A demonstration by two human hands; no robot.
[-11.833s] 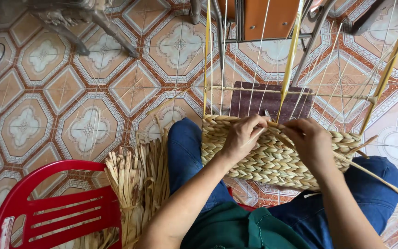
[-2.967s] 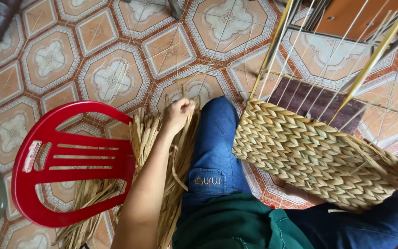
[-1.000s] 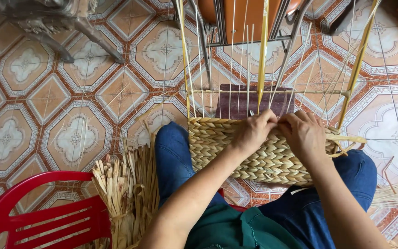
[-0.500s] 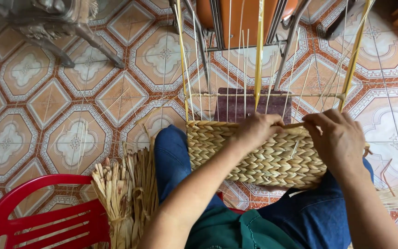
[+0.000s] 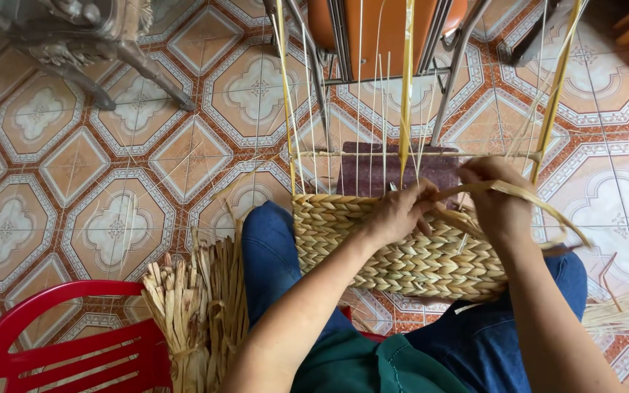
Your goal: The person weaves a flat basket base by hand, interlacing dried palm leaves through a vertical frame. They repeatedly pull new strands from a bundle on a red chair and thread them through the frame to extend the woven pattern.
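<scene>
A half-woven basket (image 5: 373, 244) of pale dried straw rests on my lap, with thin upright strands (image 5: 406, 94) rising from its top edge. My left hand (image 5: 396, 212) presses on the woven rim, pinching one end of a flat straw strip (image 5: 507, 191). My right hand (image 5: 496, 200) grips the same strip further along at the rim's right side, and its loose tail curves away to the right.
A bundle of dried straw strips (image 5: 198, 306) leans by my left knee, beside a red plastic chair (image 5: 67, 342). A metal-framed orange chair (image 5: 387, 36) stands ahead. Ornate metal legs (image 5: 103, 58) are at the far left. More straw (image 5: 627, 309) lies on the tiled floor at right.
My right hand has drawn the straw strip out to the right along the rim. The left hand has stayed on the weave. The view has shifted slightly.
</scene>
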